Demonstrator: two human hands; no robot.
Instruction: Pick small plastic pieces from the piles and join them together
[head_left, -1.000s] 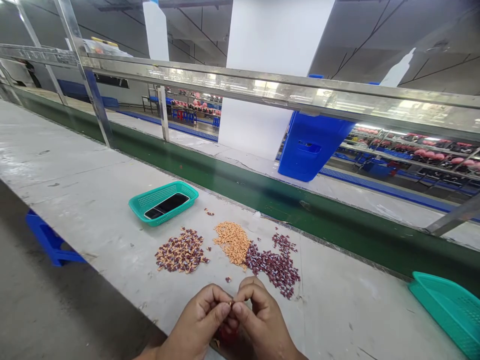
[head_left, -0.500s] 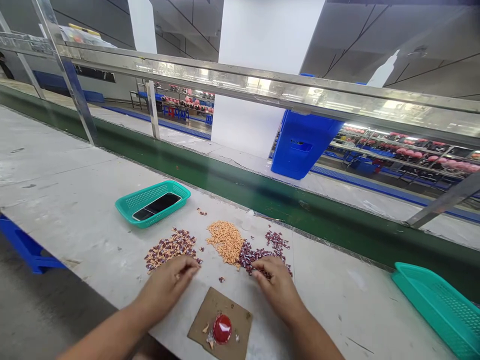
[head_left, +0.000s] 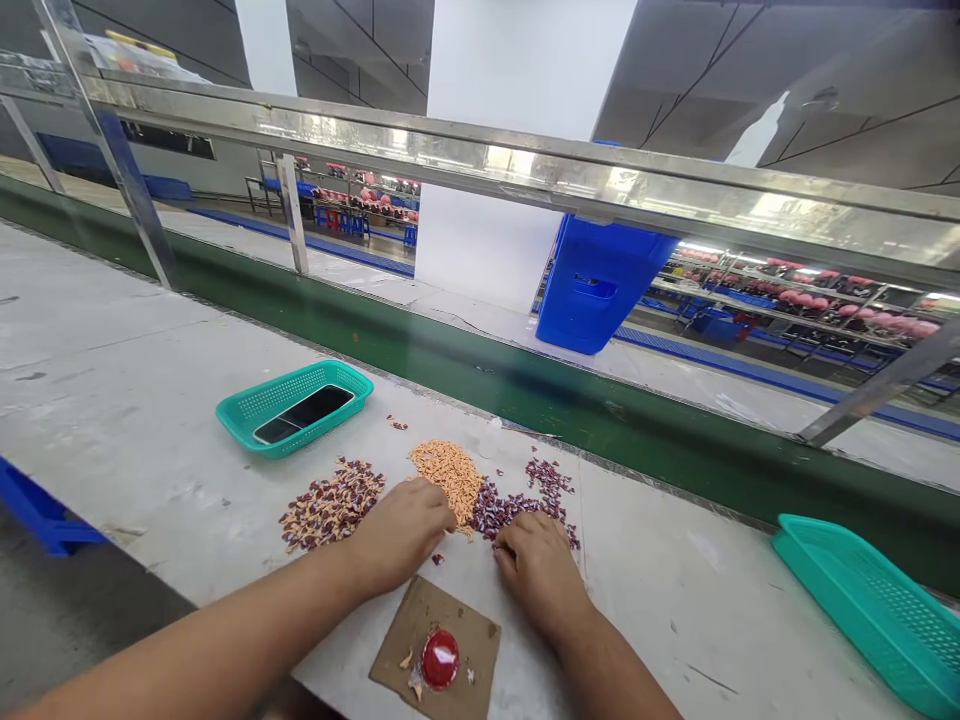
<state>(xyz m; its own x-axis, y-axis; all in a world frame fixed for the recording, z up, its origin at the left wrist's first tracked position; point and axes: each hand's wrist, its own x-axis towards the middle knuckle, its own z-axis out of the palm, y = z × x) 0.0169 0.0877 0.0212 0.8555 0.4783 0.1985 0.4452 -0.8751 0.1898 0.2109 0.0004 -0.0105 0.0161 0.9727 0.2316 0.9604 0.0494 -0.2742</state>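
Note:
My left hand (head_left: 407,528) is at the lower left edge of a pile of small orange pieces (head_left: 448,470), fingers bent together and their tips partly hidden. My right hand (head_left: 538,562) rests at the near edge of a pile of small dark-red and white pieces (head_left: 501,508), its fingers curled in; what they pinch, if anything, is too small to see. Left of my left hand lies a heap of orange and dark-red pieces mixed or joined (head_left: 330,505). Between my forearms, a red domed object (head_left: 439,659) sits on a brown cardboard square (head_left: 397,645) with orange scraps.
A green basket (head_left: 247,437) holding a phone (head_left: 304,414) stands at the back left. Another green basket (head_left: 840,590) is at the right. Behind the worktable runs a green belt (head_left: 660,440), under a metal rail (head_left: 360,133). A blue bin (head_left: 600,290) stands beyond.
My left hand has moved right, from beside the mixed heap to the orange pile. My right hand stays by the dark-red pile, its fingers now curled further in. The view has shifted slightly.

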